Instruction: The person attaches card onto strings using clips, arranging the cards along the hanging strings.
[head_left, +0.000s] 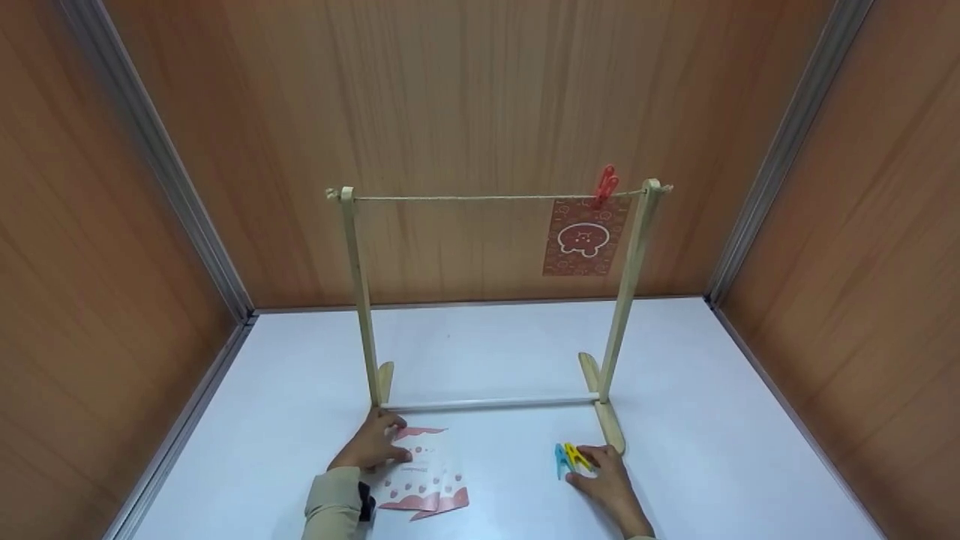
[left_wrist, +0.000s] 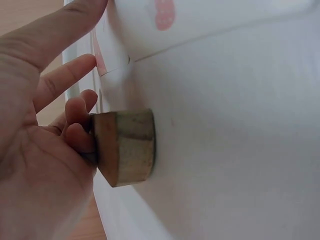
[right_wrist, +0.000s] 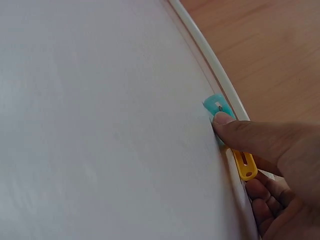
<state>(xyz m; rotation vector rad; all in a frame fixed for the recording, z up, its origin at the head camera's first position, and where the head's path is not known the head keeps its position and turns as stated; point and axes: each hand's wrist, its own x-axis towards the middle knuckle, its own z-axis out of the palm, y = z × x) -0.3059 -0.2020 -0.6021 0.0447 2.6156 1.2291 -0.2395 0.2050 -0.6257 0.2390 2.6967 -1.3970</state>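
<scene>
Two strawberry-patterned cards lie overlapping on the table. My left hand is spread at their left edge, its thumb over the upper card. In the left wrist view, the loosely bent lower fingers are beside the wooden foot end of a rack. A yellow clothespin and a blue clothespin lie side by side in the head view. My right hand pinches around the yellow one, and in the right wrist view its thumb overlaps the blue clothespin.
The wooden rack stands behind both hands, with a string across its top. A red clothespin holds a red bear card on the string's right end. A white bar joins the posts low down. Wooden panels enclose the table.
</scene>
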